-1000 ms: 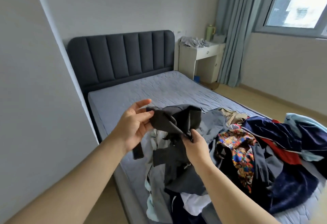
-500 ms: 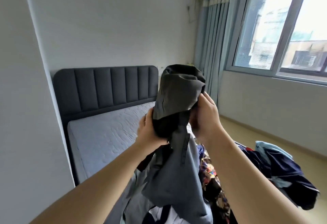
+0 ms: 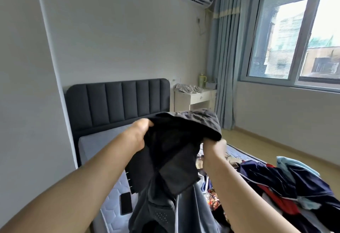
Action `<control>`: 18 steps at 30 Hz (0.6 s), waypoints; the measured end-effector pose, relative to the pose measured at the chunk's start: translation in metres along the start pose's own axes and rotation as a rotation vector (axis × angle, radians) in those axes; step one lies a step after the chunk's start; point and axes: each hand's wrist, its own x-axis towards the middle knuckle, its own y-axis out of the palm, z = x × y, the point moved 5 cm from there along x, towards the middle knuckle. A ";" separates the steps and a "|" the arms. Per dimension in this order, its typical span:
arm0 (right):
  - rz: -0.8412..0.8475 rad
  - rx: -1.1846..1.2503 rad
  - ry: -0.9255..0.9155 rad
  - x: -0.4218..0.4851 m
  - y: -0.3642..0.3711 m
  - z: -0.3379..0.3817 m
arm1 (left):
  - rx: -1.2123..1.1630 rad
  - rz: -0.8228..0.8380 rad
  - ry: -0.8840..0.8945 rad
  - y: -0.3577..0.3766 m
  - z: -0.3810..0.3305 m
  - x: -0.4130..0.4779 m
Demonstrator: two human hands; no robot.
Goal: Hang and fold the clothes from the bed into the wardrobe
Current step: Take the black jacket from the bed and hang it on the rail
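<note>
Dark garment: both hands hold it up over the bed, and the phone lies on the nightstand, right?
No: the head view shows the phone lying on the bed, not on the nightstand. The left hand and right hand do hold the dark garment up over the bed.

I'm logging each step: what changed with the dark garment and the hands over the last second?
The dark garment was lifted up from the pile of clothes. The left hand, open before, now grips it; the right hand kept its hold, and the two have drawn apart, spreading it. Pile and phone stayed put.
</note>
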 end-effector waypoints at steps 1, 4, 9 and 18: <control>0.001 0.014 0.031 -0.002 0.004 0.001 | -0.032 -0.006 0.000 -0.001 -0.008 -0.004; 0.130 0.240 0.107 -0.014 0.022 0.015 | -0.198 -0.075 0.051 -0.008 -0.039 -0.016; 0.531 0.107 -0.132 -0.047 0.061 0.042 | -0.444 -0.130 0.124 -0.018 -0.072 -0.028; 0.607 -0.303 -0.081 -0.055 0.084 0.007 | 0.047 0.147 0.178 -0.042 -0.077 -0.025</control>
